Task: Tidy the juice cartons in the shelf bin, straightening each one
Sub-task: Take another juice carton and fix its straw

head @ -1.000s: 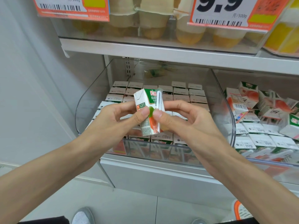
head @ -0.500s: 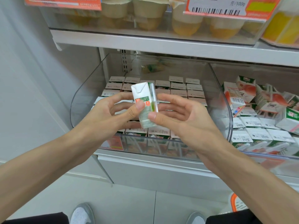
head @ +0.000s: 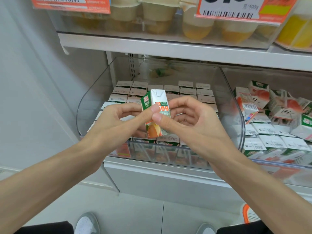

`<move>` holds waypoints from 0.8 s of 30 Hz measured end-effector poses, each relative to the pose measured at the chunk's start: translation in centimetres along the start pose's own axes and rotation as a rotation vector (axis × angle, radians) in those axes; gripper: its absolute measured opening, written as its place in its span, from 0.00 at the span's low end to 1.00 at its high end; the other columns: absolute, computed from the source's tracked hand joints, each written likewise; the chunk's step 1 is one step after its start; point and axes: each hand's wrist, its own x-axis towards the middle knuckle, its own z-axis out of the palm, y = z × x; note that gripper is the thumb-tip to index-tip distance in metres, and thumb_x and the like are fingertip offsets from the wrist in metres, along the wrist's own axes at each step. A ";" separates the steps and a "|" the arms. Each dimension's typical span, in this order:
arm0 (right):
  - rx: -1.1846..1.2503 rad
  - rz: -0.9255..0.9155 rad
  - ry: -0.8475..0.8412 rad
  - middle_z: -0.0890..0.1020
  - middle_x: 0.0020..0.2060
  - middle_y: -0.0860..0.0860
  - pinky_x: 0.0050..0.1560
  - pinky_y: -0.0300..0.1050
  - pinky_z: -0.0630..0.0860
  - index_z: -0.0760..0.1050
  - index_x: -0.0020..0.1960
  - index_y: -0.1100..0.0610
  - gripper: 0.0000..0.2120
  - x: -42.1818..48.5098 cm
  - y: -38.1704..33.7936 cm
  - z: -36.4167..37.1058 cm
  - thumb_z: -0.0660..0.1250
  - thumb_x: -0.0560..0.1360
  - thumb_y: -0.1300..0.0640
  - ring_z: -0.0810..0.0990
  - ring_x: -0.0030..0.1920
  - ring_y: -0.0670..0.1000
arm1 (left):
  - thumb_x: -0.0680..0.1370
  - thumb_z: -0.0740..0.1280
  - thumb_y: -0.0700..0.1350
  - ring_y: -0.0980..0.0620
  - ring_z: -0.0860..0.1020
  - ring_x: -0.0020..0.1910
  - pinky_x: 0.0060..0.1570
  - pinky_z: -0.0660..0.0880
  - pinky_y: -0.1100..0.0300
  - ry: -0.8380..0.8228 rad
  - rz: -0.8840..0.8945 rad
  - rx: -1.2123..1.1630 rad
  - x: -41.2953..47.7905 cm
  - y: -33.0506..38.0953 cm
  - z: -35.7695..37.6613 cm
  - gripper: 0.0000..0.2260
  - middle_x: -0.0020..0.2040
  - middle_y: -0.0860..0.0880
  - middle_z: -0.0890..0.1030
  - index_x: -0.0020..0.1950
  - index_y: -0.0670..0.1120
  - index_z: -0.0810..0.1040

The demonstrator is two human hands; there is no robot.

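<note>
Near-upright juice carton [head: 156,105] above shelf bin [head: 168,155] front rim, in thumb-and-finger pinch of left hand [head: 109,126] and right hand [head: 191,123].

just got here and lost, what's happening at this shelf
A person holds one carton roughly upright in front of the clear bin, pinched between the left hand and right hand. The bin's other cartons stand in neat rows. In the next bin to the right, the jumbled cartons are not yet straightened.
</note>
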 end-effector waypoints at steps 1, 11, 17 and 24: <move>0.013 0.015 -0.006 0.87 0.46 0.54 0.51 0.43 0.83 0.83 0.52 0.50 0.22 0.0 0.0 -0.1 0.81 0.62 0.42 0.83 0.43 0.47 | 0.75 0.72 0.60 0.49 0.88 0.47 0.51 0.82 0.57 -0.007 0.012 0.003 0.0 -0.2 -0.1 0.17 0.52 0.50 0.89 0.55 0.50 0.88; 0.244 0.177 0.046 0.89 0.40 0.56 0.46 0.45 0.83 0.79 0.66 0.41 0.17 0.2 -0.6 -0.9 0.73 0.79 0.53 0.87 0.38 0.54 | 0.86 0.59 0.49 0.54 0.85 0.58 0.51 0.83 0.61 -0.166 0.105 0.003 -0.1 -0.2 -0.6 0.15 0.61 0.56 0.87 0.67 0.55 0.83; 0.331 0.286 0.019 0.83 0.34 0.57 0.38 0.44 0.78 0.85 0.59 0.50 0.10 1.0 -0.7 -0.7 0.69 0.81 0.51 0.79 0.29 0.53 | 0.86 0.60 0.50 0.52 0.86 0.56 0.52 0.83 0.60 -0.188 0.133 0.033 -0.3 -0.2 -0.4 0.16 0.63 0.59 0.85 0.69 0.55 0.82; 0.381 0.263 -0.084 0.84 0.39 0.61 0.43 0.48 0.79 0.83 0.65 0.55 0.22 0.9 -0.3 -1.0 0.57 0.79 0.65 0.80 0.34 0.56 | 0.82 0.63 0.53 0.45 0.88 0.51 0.53 0.84 0.55 -0.175 0.144 -0.048 -0.4 0.1 -0.2 0.20 0.59 0.48 0.87 0.74 0.63 0.75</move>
